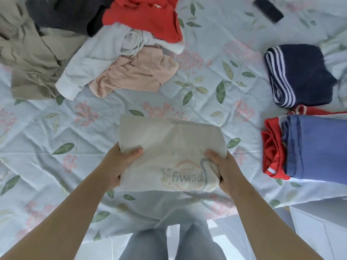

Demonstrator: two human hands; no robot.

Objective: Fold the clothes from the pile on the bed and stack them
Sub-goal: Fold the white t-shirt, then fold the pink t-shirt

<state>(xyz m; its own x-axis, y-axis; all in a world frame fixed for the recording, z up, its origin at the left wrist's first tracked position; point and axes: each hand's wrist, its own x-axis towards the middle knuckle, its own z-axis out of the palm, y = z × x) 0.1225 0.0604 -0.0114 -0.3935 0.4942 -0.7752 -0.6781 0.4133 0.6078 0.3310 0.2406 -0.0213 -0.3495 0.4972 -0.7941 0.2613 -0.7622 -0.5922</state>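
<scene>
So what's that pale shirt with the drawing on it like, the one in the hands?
The cream shirt looks like soft cotton, folded into a rectangle. A faded print with curly letters and an orange ring shows on it, upside down. The left hand grips its left edge and the right hand its bunched right corner, thumbs on top, over the flowery bed cover.

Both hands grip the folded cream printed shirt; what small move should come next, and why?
Probably carry the folded cream printed shirt right, onto the folded blue garment: the left hand and right hand grip its sides, it looks fully folded, and that garment lies beside it.
</scene>
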